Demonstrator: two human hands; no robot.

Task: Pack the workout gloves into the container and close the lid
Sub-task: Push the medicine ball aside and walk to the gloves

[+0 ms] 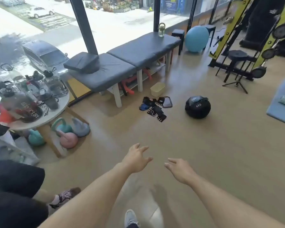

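Note:
Several black and blue workout gloves (152,108) lie in a loose pile on the tan floor in front of the padded bench. A dark rectangular lid (167,102) lies flat beside them on the right. Just behind stands a pale yellow container (157,89), open at the top, near the bench leg. My left hand (136,159) and my right hand (179,170) are stretched forward well short of the gloves, both empty with fingers spread.
A black 4 kg medicine ball (197,106) rests right of the gloves. The grey padded bench (122,60) stands behind. A round white table (38,102) with bottles and kettlebells (67,137) beneath is at left. Another person's leg and shoe (64,196) are at lower left.

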